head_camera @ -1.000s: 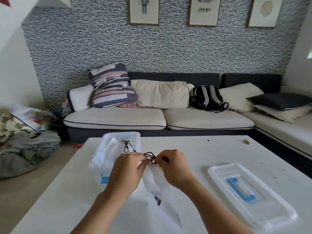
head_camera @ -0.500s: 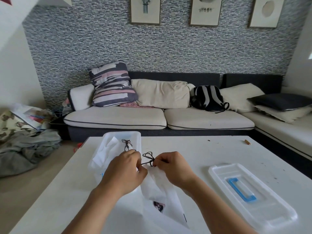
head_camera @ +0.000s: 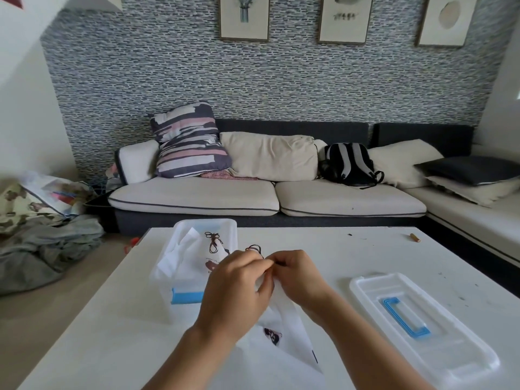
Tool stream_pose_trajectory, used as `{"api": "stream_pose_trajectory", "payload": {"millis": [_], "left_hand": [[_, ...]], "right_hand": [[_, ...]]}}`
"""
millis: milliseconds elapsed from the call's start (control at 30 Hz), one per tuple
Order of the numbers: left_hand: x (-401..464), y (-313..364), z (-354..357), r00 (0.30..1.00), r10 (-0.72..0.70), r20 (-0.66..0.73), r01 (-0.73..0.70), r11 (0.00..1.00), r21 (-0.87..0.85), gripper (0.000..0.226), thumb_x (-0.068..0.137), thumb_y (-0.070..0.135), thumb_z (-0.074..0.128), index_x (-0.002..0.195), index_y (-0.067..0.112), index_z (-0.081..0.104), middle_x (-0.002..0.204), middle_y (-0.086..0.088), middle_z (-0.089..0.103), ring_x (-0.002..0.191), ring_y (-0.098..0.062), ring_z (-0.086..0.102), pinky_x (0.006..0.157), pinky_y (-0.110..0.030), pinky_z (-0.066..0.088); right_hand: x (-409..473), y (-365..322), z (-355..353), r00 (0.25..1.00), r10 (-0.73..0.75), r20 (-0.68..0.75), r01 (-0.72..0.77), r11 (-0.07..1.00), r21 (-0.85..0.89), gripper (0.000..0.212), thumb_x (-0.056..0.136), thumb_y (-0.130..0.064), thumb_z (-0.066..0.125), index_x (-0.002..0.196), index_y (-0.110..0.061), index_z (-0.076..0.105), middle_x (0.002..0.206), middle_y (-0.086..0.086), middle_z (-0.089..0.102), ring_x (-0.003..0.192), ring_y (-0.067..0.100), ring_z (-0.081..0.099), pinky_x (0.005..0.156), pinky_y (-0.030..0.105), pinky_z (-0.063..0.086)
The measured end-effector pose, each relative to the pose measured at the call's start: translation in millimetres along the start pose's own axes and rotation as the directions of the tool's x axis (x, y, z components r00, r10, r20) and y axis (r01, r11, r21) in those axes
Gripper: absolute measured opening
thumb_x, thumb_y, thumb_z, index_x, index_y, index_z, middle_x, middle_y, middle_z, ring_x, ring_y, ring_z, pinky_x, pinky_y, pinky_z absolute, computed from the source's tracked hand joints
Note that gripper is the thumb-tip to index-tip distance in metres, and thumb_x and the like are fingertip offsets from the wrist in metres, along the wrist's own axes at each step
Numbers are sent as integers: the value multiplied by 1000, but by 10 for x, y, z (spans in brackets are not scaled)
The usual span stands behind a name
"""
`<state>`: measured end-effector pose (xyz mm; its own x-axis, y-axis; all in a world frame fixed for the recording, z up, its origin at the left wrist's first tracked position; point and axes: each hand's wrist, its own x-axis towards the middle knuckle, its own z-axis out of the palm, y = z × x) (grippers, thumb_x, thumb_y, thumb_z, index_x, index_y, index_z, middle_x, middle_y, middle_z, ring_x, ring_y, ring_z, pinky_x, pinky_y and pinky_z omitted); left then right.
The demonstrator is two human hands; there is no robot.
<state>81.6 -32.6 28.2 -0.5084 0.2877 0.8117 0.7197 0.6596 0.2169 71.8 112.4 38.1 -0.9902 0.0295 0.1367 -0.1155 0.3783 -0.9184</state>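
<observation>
A white pouch with a small dark print lies on the white table, its gathered neck raised between my hands. My left hand and my right hand meet at the neck, and both pinch the dark drawstring, whose loops stick up just above my fingers. Behind my left hand stands a clear plastic box with a blue latch. It holds another white pouch tied with a dark bow.
The box's clear lid with a blue handle lies flat on the table to the right. A small brown object rests near the far right edge. Beyond the table are a sofa with cushions and a backpack, and clothes on the floor to the left.
My hands have drawn together at the pouch's neck, fingertips now touching. The string's loops are smaller and partly hidden by my fingers.
</observation>
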Motion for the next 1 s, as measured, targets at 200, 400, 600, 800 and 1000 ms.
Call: {"api": "stream_pose_trajectory", "payload": {"millis": [200,400,600,800,1000], "left_hand": [[2,-52,21,992,-121,28,123,990,-63,10,88,24,65,80,19,68,72,10,62,67,-7,52,60,-29,49],[4,-56,53,949,-312,35,311,918,-244,14,83,28,66,89,20,76,78,13,73,76,-2,67,70,-32,56],[4,-64,47,903,-409,132,428,835,-345,17,84,9,73,90,23,79,80,19,74,78,-2,71,75,-26,57],[58,-179,-113,844,-404,353,533,707,-464,17,83,7,78,90,22,81,80,10,78,76,-5,73,74,-23,57],[25,-254,-137,816,-380,436,549,747,-375,15,89,14,73,79,24,80,73,6,75,72,-22,69,69,-32,53]], "right_hand": [[-13,43,-4,1000,-25,13,25,999,45,23,90,-4,58,71,-7,70,61,-3,57,60,13,45,60,26,36],[-19,31,-15,999,-39,32,36,996,82,25,94,-5,57,75,-7,73,63,-4,59,58,9,47,57,20,38],[6,66,-7,995,-82,56,81,996,22,22,96,-14,58,80,-6,72,71,4,60,67,14,48,66,30,39],[-21,58,-111,986,-71,153,62,996,59,23,95,-15,59,76,-6,70,69,6,55,67,18,44,66,34,34],[-74,19,-196,967,-36,251,27,999,38,18,92,-9,63,80,-6,76,59,-1,56,53,11,42,52,18,35]]}}
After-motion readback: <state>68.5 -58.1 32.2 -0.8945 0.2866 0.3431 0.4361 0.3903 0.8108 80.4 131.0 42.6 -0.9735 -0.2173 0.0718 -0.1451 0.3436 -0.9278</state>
